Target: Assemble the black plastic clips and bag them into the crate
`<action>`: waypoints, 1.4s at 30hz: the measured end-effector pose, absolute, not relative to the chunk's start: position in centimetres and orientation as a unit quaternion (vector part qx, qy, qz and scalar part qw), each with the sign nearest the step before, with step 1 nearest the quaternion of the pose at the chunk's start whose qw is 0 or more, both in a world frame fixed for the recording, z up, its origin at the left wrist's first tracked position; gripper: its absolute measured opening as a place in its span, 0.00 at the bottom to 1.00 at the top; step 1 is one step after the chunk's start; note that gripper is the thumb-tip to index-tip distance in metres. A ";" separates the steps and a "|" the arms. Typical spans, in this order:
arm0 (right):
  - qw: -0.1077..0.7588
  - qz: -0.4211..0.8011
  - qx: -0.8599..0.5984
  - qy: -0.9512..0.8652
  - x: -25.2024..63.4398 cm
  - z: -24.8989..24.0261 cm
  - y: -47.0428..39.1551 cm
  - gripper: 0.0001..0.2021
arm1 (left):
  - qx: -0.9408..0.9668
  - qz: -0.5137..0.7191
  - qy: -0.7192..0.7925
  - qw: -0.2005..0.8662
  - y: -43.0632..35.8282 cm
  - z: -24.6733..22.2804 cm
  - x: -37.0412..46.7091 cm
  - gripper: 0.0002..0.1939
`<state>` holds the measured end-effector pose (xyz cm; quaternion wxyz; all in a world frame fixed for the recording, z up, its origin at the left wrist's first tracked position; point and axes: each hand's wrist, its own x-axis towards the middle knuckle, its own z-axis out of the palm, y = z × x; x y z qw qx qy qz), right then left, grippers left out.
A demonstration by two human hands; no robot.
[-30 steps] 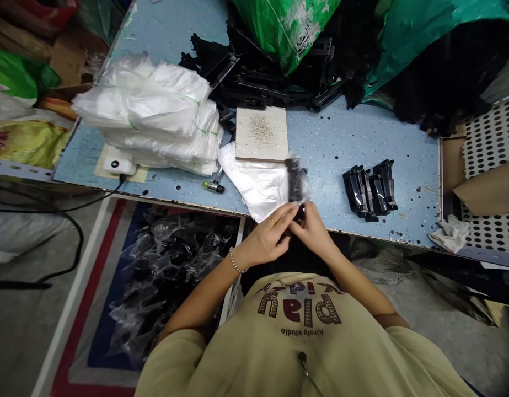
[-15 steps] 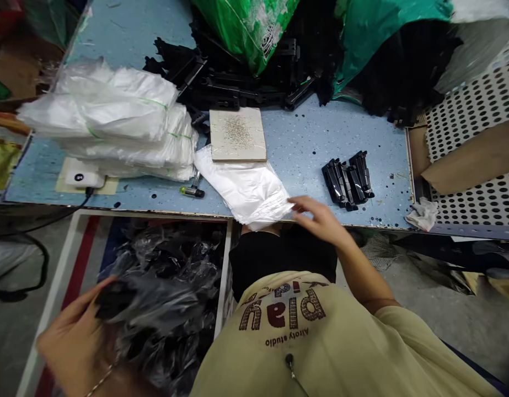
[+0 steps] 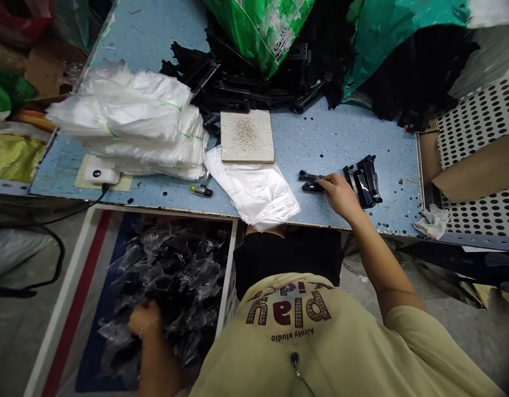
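Observation:
My right hand pinches black plastic parts, holding them just above or against the blue tabletop. Close by on its right lies a small group of similar black plastic parts. Down at the lower left, my left hand is inside a white-rimmed crate, low over black items in clear plastic bags. Its fingers point downward and are largely hidden, so any hold is unclear. A flat stack of white plastic bags lies at the table's front edge, left of my right hand.
A square board with small grains rests partly on the flat bags. Bundled white bags are piled at left, near a white device and a lighter. Green sacks and black parts line the back; a perforated panel stands right.
My left hand has gone deeper into the crate, and the bagged item it held no longer shows apart. My right hand moved from the white bags to the black parts, taking some leftward.

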<state>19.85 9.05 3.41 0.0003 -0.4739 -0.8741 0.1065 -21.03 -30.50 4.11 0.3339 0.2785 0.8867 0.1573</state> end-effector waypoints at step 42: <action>0.111 0.951 -0.287 0.012 15.0 0.7 -1.6 0.23 | 0.440 0.397 0.644 0.484 -0.2 0.3 -12.2 0.08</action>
